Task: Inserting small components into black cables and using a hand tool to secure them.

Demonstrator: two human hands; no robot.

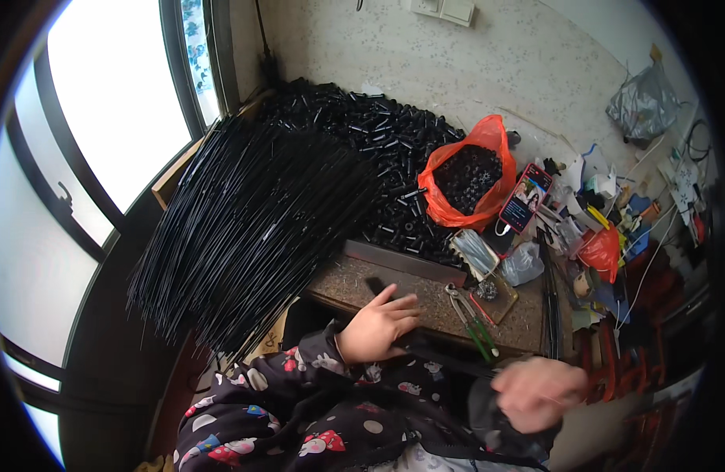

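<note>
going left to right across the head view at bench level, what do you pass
bundle of thin black rods → left hand → green-handled pliers → clear plastic bag → small red bag

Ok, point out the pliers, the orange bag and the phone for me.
pliers [474, 324], head view, on the green handles.
orange bag [445, 206], head view, on its lower left wall.
phone [525, 198], head view, on the middle of its screen.
</note>
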